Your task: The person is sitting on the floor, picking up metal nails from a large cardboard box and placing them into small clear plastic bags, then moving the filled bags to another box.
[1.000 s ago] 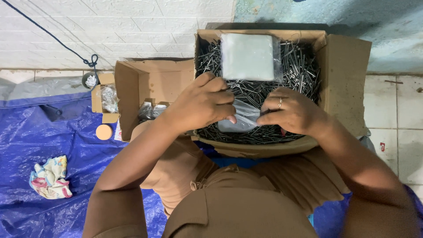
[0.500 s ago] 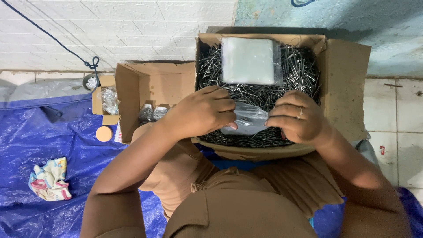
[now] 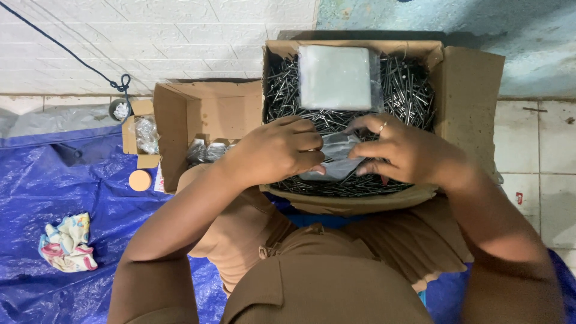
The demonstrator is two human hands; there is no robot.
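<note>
**Both hands pinching a small clear bag over the box of nails**

Going left to right from my feed. At 8 o'clock a crumpled patterned cloth (image 3: pixel 66 242) lies on the blue tarp (image 3: pixel 54 180), well apart from the work, looks parked out of the way. At 10 o'clock a small open carton (image 3: pixel 139 139) with clear plastic in it, a round peach-coloured lid (image 3: pixel 140 180) just below it. Next a bigger empty-looking cardboard box (image 3: pixel 201 123), flaps open, touching the main box, so close to reach.

My left hand (image 3: pixel 276 153) sits at centre, fingers curled and pinched on the left edge of a small clear plastic bag (image 3: pixel 335 157). The bag hangs right over the nails, between both hands, low in the box at about 6 o'clock of its opening. It's thin, greyish, see-through, creased; I cannot tell if anything is inside. Held from both edges, probably to pull the mouth apart.

My right hand (image 3: pixel 403 150), ring on one finger, grips the bag's right edge, thumb and fingertips closed on it.

The big cardboard box (image 3: pixel 471 102) rests against my lap, full of loose dark steel nails (image 3: pixel 408 90). A flat stack of clear bags (image 3: pixel 335 77) lies on the nails at 12 o'clock, handy for picking. Tiled floor (image 3: pixel 540 180) at 3 o'clock.
</note>
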